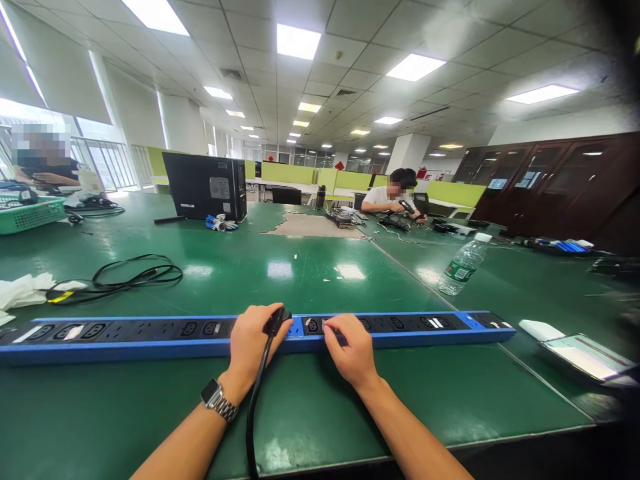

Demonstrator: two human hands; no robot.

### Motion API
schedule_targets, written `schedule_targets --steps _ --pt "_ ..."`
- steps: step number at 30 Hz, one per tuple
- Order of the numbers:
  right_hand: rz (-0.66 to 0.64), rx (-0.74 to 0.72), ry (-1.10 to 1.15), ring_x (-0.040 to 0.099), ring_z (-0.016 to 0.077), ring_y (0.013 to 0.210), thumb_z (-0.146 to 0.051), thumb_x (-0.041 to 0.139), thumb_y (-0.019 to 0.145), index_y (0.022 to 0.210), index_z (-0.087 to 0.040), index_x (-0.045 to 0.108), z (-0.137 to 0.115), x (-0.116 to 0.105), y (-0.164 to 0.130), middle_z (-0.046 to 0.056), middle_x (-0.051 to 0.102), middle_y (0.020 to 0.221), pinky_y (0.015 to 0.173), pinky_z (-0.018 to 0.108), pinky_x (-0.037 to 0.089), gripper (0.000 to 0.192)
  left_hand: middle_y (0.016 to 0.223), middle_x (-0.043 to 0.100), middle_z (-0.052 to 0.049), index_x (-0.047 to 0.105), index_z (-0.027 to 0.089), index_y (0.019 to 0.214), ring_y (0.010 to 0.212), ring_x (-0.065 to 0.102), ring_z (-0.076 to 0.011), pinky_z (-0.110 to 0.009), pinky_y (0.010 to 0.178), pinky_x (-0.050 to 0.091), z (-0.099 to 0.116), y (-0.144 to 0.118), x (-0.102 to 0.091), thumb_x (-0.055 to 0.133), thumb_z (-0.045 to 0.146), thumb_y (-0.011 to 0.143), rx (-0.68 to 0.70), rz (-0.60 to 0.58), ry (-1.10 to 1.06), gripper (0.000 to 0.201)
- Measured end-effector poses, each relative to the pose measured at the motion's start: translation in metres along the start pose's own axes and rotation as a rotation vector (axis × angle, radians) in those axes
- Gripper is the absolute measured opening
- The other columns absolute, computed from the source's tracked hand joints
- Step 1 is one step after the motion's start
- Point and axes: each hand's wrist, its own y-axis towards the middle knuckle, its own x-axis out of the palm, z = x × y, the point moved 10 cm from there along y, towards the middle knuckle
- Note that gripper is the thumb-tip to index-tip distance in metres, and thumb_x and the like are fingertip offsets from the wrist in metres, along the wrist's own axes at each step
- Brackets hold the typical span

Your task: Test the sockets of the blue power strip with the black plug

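Observation:
A long blue power strip (380, 341) with black socket sections lies across the green table in front of me. My left hand (250, 337), a watch on its wrist, is closed around a black power plug (277, 321) above the strip's middle. From the plug a thick black cable (256, 407) runs down past the table's near edge. Just right of it, my right hand (350, 343) is closed in a pinch at the strip's sockets. Whatever lies between its fingertips is too small or hidden to name.
At the right are a tilted water bottle (463, 267) and a phone (587, 357). A coiled black cable (125, 280) lies at the left, near a green basket (37, 217). A black computer case (205, 187) stands farther back. Two people sit across the table.

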Motion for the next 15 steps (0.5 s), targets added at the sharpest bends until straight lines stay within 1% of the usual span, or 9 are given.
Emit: schedule_targets --steps 4,8,15 --pt "-0.017 -0.013 0.017 0.059 0.0178 0.072 -0.022 0.051 0.090 0.079 -0.021 0.064 -0.002 0.004 -0.001 0.003 0.067 0.076 0.069 0.033 0.046 0.016 0.090 0.074 -0.003 0.068 0.025 0.103 0.083 0.065 -0.0219 -0.033 0.073 0.049 0.011 0.000 0.014 0.067 0.042 0.084 0.046 -0.085 0.065 0.026" --pt "-0.020 -0.001 0.009 0.059 0.0180 0.072 -0.023 0.051 0.090 0.078 -0.021 0.063 -0.002 0.005 -0.002 0.003 0.067 0.075 0.068 0.033 0.045 0.017 0.089 0.073 -0.004 0.067 0.023 0.101 0.083 0.063 -0.0236 -0.035 0.073 0.046 0.018 0.002 0.019 0.067 0.038 0.084 0.021 -0.147 0.069 0.023" --pt "-0.004 0.030 -0.031 0.058 0.0172 0.071 -0.022 0.051 0.089 0.075 -0.020 0.063 0.004 0.002 -0.001 0.002 0.067 0.073 0.069 0.032 0.043 0.018 0.082 0.070 -0.003 0.066 0.023 0.094 0.079 0.061 -0.0227 -0.033 0.069 0.042 0.023 0.005 0.018 0.066 0.036 0.084 -0.001 -0.152 0.136 0.016"
